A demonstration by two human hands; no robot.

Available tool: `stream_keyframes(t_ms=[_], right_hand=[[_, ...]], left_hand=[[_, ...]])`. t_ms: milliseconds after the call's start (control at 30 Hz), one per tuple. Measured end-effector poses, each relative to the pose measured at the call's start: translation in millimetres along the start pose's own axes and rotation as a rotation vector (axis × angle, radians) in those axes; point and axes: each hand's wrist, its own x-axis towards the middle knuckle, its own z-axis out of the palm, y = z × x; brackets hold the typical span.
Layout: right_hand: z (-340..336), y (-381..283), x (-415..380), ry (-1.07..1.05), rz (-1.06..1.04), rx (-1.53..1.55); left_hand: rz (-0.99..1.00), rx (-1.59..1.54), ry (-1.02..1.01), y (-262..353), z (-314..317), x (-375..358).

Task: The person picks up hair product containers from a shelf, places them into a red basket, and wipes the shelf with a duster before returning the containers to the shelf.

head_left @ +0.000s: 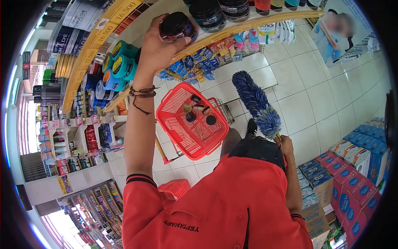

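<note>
Red shirt [232, 195]: lettering YEFTAMART. Red basket [207, 145]: contains small items. Blue duster [255, 99]: handle gripped by the right hand [285, 147], fingers curled closed. Left hand [159, 52]: thumb and fingers moderately spread, clasping the dark jar [178, 25] at the shelf [265, 20] edge, beside GATSBY jars [207, 17]. Schick pack [266, 32]: hangs below. Price label [125, 12]: 16.500.

Orange container [262, 5] cropped, poster [340, 34] part-blurred, duster handle [279, 136] part-hidden
</note>
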Motion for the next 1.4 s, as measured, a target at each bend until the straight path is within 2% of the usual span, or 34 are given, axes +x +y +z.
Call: stream_keyframes(t_ms=[167,233,400,567,667,733,767,833,867,933,1000,1100,1133,1200,1300,1400], right_hand=[[2.3,1.7,-0.2,0.003,0.018,-0.005],[1.9,1.6,-0.1,0.002,0.01,-0.002],[3.8,4.4,3.6,-0.003,0.012,-0.026],[5.5,5.4,4.8,-0.008,-0.023,-0.048],[5.5,6.8,5.0,-0.007,-0.037,-0.044],[6.8,10.9,5.5,-0.002,-0.039,-0.051],[7.7,12.1,5.9,0.003,-0.039,-0.056],[4.0,8.3,2.8,0.0,-0.031,-0.048],[2.3,6.0,0.8,-0.006,-0.018,-0.044],[0.8,5.2,0.3,-0.009,-0.012,-0.036],[0.9,5.3,1.9,-0.013,-0.003,-0.03],[1.1,6.6,5.7,0.001,-0.013,-0.022],[1.0,6.4,7.7,-0.006,-0.014,-0.016],[-1.4,0.9,11.2,-0.018,-0.026,-0.015],[-4.3,-3.8,13.1,-0.069,-0.014,-0.003],[1.9,3.0,18.1,-0.013,-0.095,-0.051]], left_hand=[[-0.033,0.02,-0.029,1.8,-8.8,-1.6],[-0.003,-0.013,0.031,0.6,-6.1,-5.1],[0.025,0.008,0.033,-12.7,-5.6,-2.7],[0.029,0.013,0.038,-1.2,-3.8,-6.3],[0.011,-0.001,0.114,5.9,-2.0,-10.0],[0.166,0.022,0.18,3.6,-4.7,-10.3],[0.17,0.024,0.182,4.4,-4.4,-13.6],[0.26,-0.235,0.248,16.4,-1.9,-30.4],[0.264,-0.229,0.248,21.1,-1.3,-38.3],[0.293,-0.503,0.215,29.9,0.7,-55.0],[0.27,-0.529,0.216,36.1,2.3,-69.9],[0.163,-0.701,0.1,27.8,1.3,-87.6],[0.163,-0.697,0.11,23.7,1.5,-92.1],[0.189,-0.739,0.002,21.5,4.0,-99.1],[0.248,-0.741,-0.012,25.6,7.3,-106.1],[0.26,-0.891,-0.058,21.4,10.1,-115.2]])
